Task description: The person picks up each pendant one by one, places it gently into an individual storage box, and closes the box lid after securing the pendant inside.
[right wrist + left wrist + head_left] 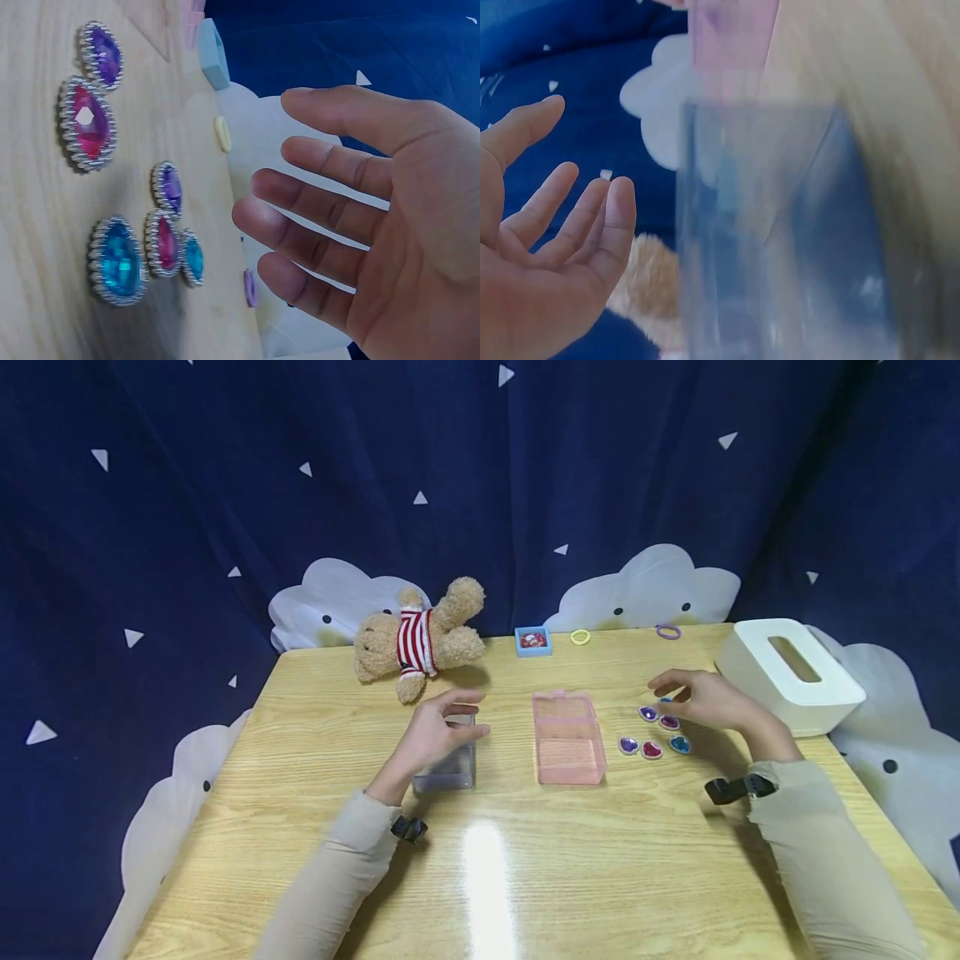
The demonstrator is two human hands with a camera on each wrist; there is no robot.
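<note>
My left hand (pixel 438 732) hovers over a clear box (pixel 447 779) with bluish-grey sides, fingers spread and nothing in them. In the left wrist view the clear box (pixel 780 225) stands apart from that hand (pixel 562 247). To its right is a pink see-through box (pixel 570 762) with its lid (pixel 563 707) flipped back. My right hand (pixel 708 700), fingers loosely bent and empty, is above several heart-shaped gems with beaded silver rims. Nearest are a purple gem (pixel 628 746), a red gem (pixel 652 750) and a blue gem (pixel 120 259); others lie just behind.
A teddy bear (pixel 416 643) in a striped shirt lies at the back left. Behind the pink box sit a small light-blue box (pixel 533 650), a yellow ring (pixel 581 637) and a purple ring (pixel 668 632). A white tissue box (pixel 817 693) stands at the right edge.
</note>
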